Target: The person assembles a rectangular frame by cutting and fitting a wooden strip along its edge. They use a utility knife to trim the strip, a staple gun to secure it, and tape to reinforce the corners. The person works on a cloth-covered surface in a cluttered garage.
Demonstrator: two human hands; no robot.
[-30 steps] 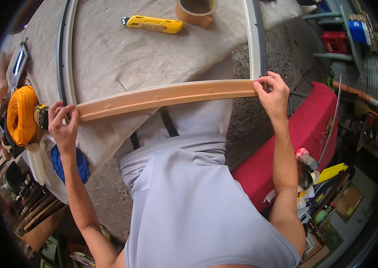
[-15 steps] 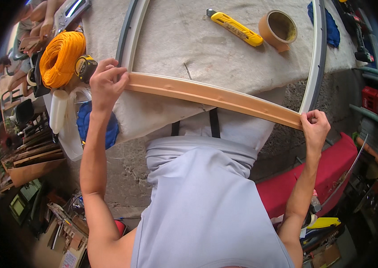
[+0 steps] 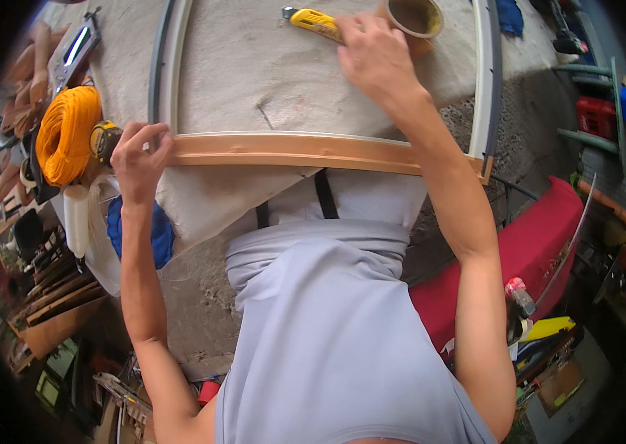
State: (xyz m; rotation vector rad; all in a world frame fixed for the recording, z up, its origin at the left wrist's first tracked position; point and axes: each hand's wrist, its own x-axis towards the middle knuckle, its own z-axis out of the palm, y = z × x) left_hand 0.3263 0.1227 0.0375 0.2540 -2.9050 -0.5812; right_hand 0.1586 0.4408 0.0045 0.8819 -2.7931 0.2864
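A rectangular frame with white and dark-grey side rails lies before me, its near side a light-brown strip (image 3: pixel 290 150). My left hand (image 3: pixel 139 154) pinches the left end of that strip at the corner. Farther off, inside the frame, a yellow utility knife (image 3: pixel 314 22) rests on the pale cloth, its metal tip to the left. My right hand (image 3: pixel 379 59) reaches over the frame with its fingers curled on the knife's rear part; they hide that end. Just beyond these fingers sits a brown tape roll (image 3: pixel 414 16). The right forearm covers part of the strip.
A cloth-covered table (image 3: pixel 231 81) bears the frame. On its left are an orange rope coil (image 3: pixel 68 137), a tape measure (image 3: pixel 105 140), a white bottle (image 3: pixel 76 218) and a blue cloth bundle (image 3: pixel 154 233). A red padded piece (image 3: pixel 535 229) stands at right. Other people are at far left.
My right hand has let go of the strip's right corner and moved up and left onto the utility knife. My left hand stays at its corner. The whole view has shifted and turned slightly.
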